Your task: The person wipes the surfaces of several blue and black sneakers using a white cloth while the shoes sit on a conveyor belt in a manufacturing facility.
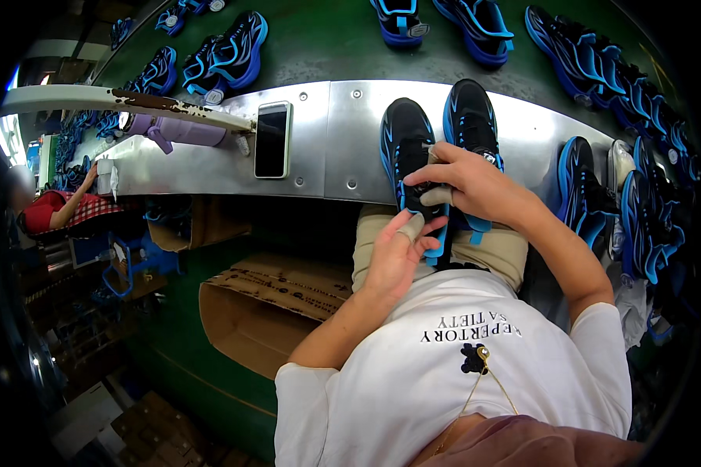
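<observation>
A black and blue sneaker rests on the metal edge of the bench, toe pointing away and heel end over my lap. My right hand reaches across its laces and opening from the right, fingers bent onto it. At the heel end, my left hand has its thumb and forefinger pinched near the collar, the other fingers partly spread. Pale covers sit on some of my fingertips. Just right of this shoe stands a matching sneaker, partly behind my right hand. What exactly my fingertips grip is too small to make out.
A phone and a purple bottle lie left on the metal ledge, under a chipped white bar. More sneakers crowd the right. Cardboard boxes stand below. At far left is another person.
</observation>
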The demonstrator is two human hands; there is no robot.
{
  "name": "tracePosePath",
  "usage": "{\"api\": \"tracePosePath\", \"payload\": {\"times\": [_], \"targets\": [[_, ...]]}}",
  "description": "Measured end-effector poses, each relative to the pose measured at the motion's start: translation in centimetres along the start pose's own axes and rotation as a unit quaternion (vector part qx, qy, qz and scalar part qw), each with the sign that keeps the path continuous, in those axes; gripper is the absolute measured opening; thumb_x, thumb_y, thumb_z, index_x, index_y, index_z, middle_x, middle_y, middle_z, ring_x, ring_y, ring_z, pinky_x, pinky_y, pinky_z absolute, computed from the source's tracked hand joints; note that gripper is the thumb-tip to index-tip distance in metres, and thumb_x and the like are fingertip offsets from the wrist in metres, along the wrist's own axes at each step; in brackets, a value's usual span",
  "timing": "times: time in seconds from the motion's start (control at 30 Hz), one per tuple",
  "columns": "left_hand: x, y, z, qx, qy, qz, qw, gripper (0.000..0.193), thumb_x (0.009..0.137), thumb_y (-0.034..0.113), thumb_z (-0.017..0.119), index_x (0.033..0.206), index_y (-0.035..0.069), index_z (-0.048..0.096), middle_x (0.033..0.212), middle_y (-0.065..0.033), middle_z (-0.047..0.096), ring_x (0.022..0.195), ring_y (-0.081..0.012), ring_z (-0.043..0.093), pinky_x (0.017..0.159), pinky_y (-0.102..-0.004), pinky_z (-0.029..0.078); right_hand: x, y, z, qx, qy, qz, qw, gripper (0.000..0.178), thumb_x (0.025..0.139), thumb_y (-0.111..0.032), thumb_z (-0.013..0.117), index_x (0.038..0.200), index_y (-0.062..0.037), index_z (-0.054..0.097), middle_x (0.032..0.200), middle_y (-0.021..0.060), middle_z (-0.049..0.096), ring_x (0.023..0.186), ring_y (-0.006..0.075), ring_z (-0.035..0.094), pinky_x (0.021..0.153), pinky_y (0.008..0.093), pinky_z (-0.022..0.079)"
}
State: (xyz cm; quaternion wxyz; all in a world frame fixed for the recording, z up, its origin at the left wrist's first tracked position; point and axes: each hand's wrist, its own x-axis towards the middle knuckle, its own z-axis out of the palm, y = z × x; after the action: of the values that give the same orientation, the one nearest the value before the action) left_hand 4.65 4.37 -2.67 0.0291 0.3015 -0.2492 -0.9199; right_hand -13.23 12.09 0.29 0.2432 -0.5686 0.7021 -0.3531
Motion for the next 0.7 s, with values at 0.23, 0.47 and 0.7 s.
{"api": "tracePosePath", "payload": {"times": [0.23,0.47,0.7], "targets": [[0.1,-0.1,0.2,0.007,0.02,0.006,1.0,0.03,0.098,0.008,0.041,0.125,-0.003,0.047,0.12,-0.0136,0.055,0.11,-0.0218,0.057,0.076,-0.0265,0.051,-0.2,0.0,1.7,-0.111,0.113,0.006,0.987,0.032,0.069,-0.018,0.076,0.098,-0.0086,0.066,0.08,0.0097,0.056,0.075,0.0279,0.059,0.065,0.0373,0.047],[-0.1,-0.4,0.8,-0.009,0.026,0.011,1.0,0.029,0.097,0.007,0.043,0.124,-0.003,0.048,0.117,-0.0105,0.057,0.108,-0.0217,0.058,0.074,-0.0233,0.052,-0.9,-0.3,3.1,-0.115,0.117,0.004,0.986,0.03,0.072,-0.021,0.074,0.097,-0.0084,0.065,0.08,0.0079,0.055,0.072,0.0272,0.058,0.062,0.0369,0.046],[-0.1,-0.1,0.4,0.008,0.028,0.027,0.999,0.031,0.097,0.008,0.042,0.126,-0.003,0.047,0.118,-0.0105,0.056,0.107,-0.0223,0.059,0.075,-0.0245,0.052,-0.4,-0.7,2.4,-0.086,0.103,0.038,0.99,0.024,0.073,-0.017,0.074,0.095,-0.0093,0.066,0.08,0.0073,0.056,0.072,0.0283,0.059,0.065,0.0358,0.048]]}}
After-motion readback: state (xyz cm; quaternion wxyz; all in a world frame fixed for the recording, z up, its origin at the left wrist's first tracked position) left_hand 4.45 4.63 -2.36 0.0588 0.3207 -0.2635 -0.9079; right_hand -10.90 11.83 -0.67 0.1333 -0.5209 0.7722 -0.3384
